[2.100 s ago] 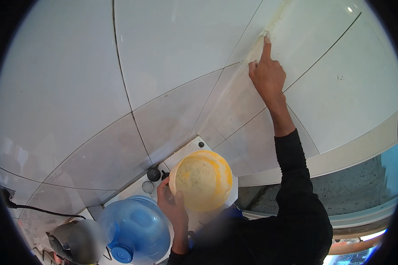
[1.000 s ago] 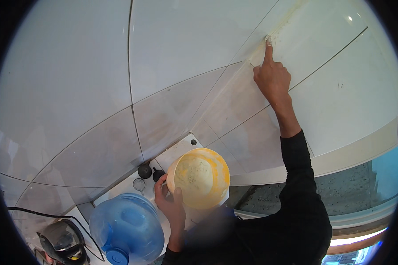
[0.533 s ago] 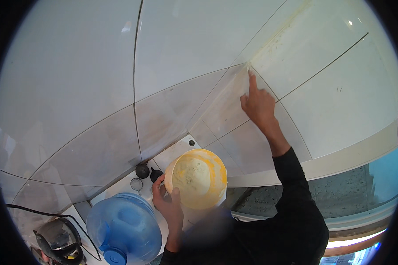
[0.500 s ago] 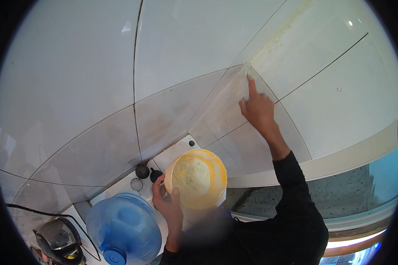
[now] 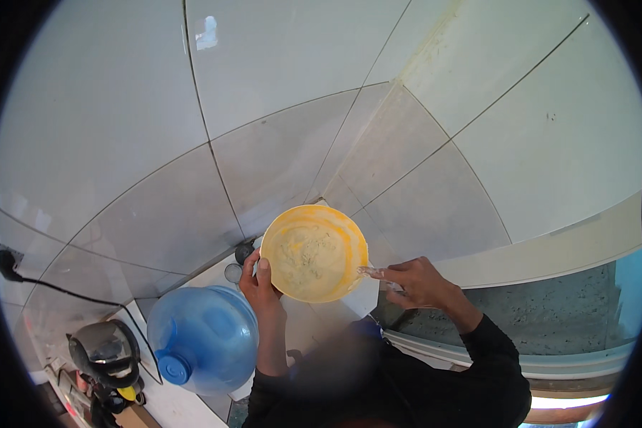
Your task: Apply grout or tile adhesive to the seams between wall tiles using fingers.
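1. My left hand (image 5: 264, 282) grasps the yellow bowl (image 5: 359, 246) by its left rim, thumb on the near side. The bowl sits over the far corner of the worktop (image 5: 205, 280); I can't tell whether its base rests there or I carry its weight.

2. My right hand (image 5: 422, 282) is at the bowl's right rim, index finger stretched out and smeared with pale paste (image 5: 308, 251), the rest curled. I can't tell whether it pinches anything. The fingertip looks to be touching the rim.

3. I judge this to be a scoop or a wipe at the rim; which one, I can't tell. Either way, a firm left grip should help, since a sideways push from the finger could turn the bowl.

4. A modest dab should behave best: scraping the finger on the inner edge would keep loose paste in the bowl rather than on the worktop.

5. The blue jug (image 5: 205, 339) stands just beside my left forearm, and a glass (image 5: 233, 272) is near the worktop's back edge. Keeping that elbow quiet seems wise.

6. Pale paste also streaks the seam (image 5: 424, 53) between the tiled walls, well apart from both hands.
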{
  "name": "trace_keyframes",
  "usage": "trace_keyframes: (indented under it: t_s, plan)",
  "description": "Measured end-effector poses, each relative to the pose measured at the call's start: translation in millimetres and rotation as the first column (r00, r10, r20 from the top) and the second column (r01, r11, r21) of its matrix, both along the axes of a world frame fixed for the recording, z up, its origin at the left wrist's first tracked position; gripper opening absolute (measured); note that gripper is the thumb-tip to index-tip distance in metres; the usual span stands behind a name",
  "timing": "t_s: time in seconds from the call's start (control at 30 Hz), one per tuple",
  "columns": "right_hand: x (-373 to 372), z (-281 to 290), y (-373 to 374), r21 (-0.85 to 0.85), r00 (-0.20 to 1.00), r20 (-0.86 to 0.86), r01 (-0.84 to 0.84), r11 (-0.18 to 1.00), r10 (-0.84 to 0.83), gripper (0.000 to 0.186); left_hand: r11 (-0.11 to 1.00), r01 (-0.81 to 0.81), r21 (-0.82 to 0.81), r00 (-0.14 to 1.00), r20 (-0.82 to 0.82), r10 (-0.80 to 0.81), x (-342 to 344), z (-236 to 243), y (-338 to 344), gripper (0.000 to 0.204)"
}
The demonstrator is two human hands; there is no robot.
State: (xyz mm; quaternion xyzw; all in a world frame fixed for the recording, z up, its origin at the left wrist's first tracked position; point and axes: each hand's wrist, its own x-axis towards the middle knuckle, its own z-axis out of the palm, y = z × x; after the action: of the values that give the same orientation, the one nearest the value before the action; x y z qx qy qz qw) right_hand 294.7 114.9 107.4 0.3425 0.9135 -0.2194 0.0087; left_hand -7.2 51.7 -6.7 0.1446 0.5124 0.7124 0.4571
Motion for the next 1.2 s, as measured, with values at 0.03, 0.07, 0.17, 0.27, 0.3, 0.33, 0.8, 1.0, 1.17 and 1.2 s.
trace_keyframes:
  t_s: [0.03,0.07,0.17,0.27,0.3,0.33,0.8,1.0,1.17,1.2]
  plan:
    - [7.5,1.7,-0.4,0.048,0.998,0.054,-0.043,0.998,0.04,0.077,1.0,-0.002,-0.004,1.0,0.017,0.002,0.6,1.5,-3.6,0.05]
    - [13.9,3.4,0.1,0.1,0.991,0.109,-0.087,0.991,0.076,0.077,1.0,-0.004,-0.002,0.999,0.033,0.004,-0.6,2.7,-6.0,0.05]
    - [40.3,-3.7,-1.3,0.191,0.968,0.251,-0.024,0.981,-0.026,0.058,0.975,-0.14,0.171,0.986,0.111,0.122,-7.3,0.3,-9.5,0.052]
    - [45.3,-7.5,13.7,0.338,0.98,0.063,0.158,0.928,-0.189,0.058,0.985,-0.128,0.113,0.991,-0.032,0.132,-12.8,11.7,-21.0,0.052]
    - [40.3,-2.6,23.0,0.344,0.95,0.086,0.255,0.904,-0.301,0.068,0.989,-0.124,0.079,0.986,-0.104,0.131,-12.3,14.7,-24.5,0.052]
    - [31.0,2.8,36.1,0.351,0.906,0.11,0.349,0.869,-0.409,0.078,0.988,-0.131,0.078,0.985,-0.105,0.139,-10.6,15.4,-26.2,0.052]
    - [-104.1,37.0,217.9,0.454,0.648,-0.399,0.754,0.474,-0.649,0.099,0.997,-0.065,0.039,0.978,-0.197,0.072,6.3,5.9,-44.3,0.058]
    - [-116.6,31.8,234.6,0.479,0.613,-0.391,0.773,0.417,-0.687,0.101,0.998,-0.07,0.003,0.982,-0.174,0.07,5.9,1.1,-36.4,0.058]
    - [-119.0,16.2,238.5,0.47,0.601,-0.393,0.782,0.41,-0.696,0.102,0.999,-0.037,-0.012,0.981,-0.19,0.034,5.4,-1.2,-35.8,0.058]
    - [-120.5,13.1,237.1,0.459,0.597,-0.396,0.786,0.413,-0.697,0.102,0.999,-0.051,-0.009,0.976,-0.213,0.048,6.3,-0.6,-35.5,0.058]
